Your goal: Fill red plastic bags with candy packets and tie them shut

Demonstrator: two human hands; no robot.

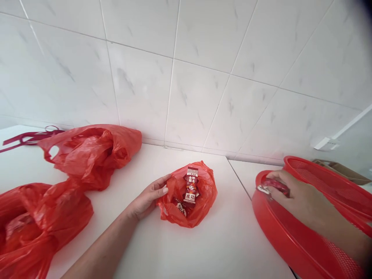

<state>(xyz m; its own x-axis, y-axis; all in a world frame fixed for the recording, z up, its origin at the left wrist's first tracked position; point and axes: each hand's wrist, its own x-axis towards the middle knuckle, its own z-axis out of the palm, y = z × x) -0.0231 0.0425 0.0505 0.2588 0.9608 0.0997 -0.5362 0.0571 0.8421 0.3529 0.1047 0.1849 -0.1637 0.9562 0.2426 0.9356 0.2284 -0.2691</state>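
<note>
A red plastic bag stands with its mouth spread on the white table, and several dark red wrapped snack packets lie inside it. My left hand grips the bag's left rim between thumb and fingers. Off to the right, my right hand is closed around a dark red wrapped packet, held over the near rim of a red plastic basket. The forearm and hand cover part of that basket, and its contents are hidden.
Two more red plastic bags, one crumpled at the back and one in front, lie on the left, with dark red ribbons behind. A second red mesh basket and a cardboard box stand right. A tiled wall bounds the table.
</note>
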